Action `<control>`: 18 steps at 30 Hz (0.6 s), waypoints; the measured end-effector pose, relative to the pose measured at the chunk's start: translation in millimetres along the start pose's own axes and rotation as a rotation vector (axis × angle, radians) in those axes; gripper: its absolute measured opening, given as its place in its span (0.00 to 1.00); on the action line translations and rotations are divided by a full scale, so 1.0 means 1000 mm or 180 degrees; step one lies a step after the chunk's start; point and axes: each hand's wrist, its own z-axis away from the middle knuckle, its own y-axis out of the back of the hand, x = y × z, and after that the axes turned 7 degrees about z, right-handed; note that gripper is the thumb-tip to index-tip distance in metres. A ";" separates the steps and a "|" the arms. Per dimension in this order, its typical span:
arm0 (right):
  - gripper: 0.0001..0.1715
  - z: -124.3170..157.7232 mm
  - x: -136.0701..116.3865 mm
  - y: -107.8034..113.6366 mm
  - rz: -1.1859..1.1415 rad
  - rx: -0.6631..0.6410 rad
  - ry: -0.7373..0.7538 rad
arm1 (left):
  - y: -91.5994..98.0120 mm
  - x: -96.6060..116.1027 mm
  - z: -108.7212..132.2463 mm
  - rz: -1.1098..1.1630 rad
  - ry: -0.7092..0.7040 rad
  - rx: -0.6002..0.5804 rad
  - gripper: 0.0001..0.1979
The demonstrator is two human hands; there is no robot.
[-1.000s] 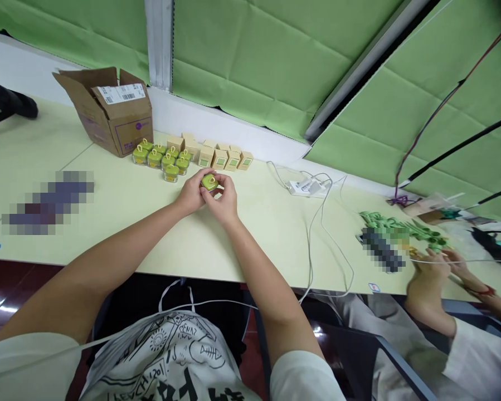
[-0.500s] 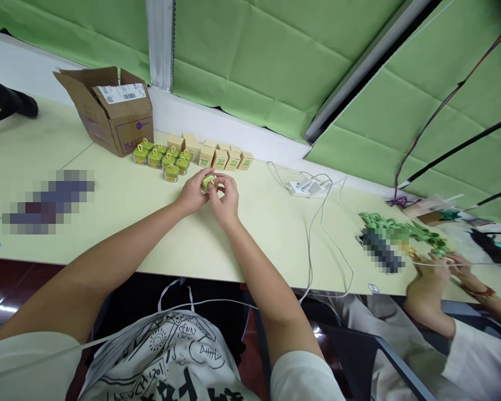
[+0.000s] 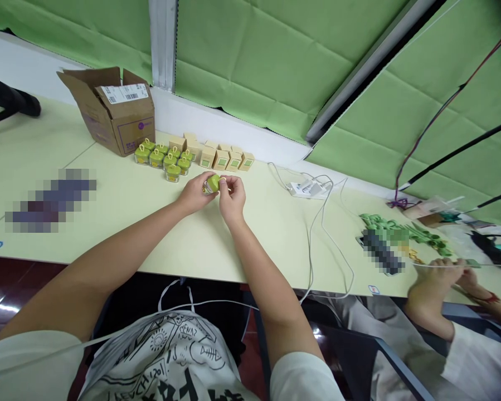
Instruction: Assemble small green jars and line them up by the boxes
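My left hand [image 3: 194,194] is closed around a small clear jar with a green lid [image 3: 212,183], which I hold tilted above the table. The fingers of my right hand [image 3: 233,200] pinch the jar at its lid, where a bit of pale loop handle shows. Just beyond my left hand, several matching green-lidded jars [image 3: 173,172] stand in a cluster, their pale loops upright. Behind and right of them is a row of small tan boxes [image 3: 207,156], some with a green square on the side.
An open cardboard carton [image 3: 132,129] stands at the back left against the wall. A white power strip [image 3: 306,189] with looping cables lies to the right. At far right a co-worker's hands [image 3: 436,275] are near green pieces [image 3: 421,234] and a phone [image 3: 383,253].
My right hand has shifted slightly right and now grips the loop side of the lid. The jar has turned so its lid faces right. The co-worker's hands have moved a little.
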 end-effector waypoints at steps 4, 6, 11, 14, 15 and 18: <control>0.12 -0.009 0.004 0.002 -0.0594 0.0242 -0.0737 | 0.000 -0.005 -0.002 -0.0278 0.0073 -0.0011 0.26; 0.10 -0.013 0.006 0.005 -0.0956 0.0311 -0.1160 | 0.000 -0.010 -0.003 -0.0422 0.0098 -0.0018 0.23; 0.06 -0.018 0.007 0.009 -0.1452 0.0356 -0.1921 | -0.003 -0.032 -0.004 -0.0662 0.0175 0.0087 0.20; 0.03 -0.018 0.007 0.009 -0.1531 0.0298 -0.2100 | -0.005 -0.043 -0.003 -0.0729 0.0171 0.0085 0.21; 0.02 -0.018 0.007 0.009 -0.1557 0.0255 -0.2127 | -0.006 -0.045 -0.003 -0.0746 0.0191 0.0054 0.21; 0.02 -0.018 0.004 0.009 -0.1635 0.0101 -0.2201 | -0.007 -0.045 -0.003 -0.0810 0.0272 -0.0052 0.26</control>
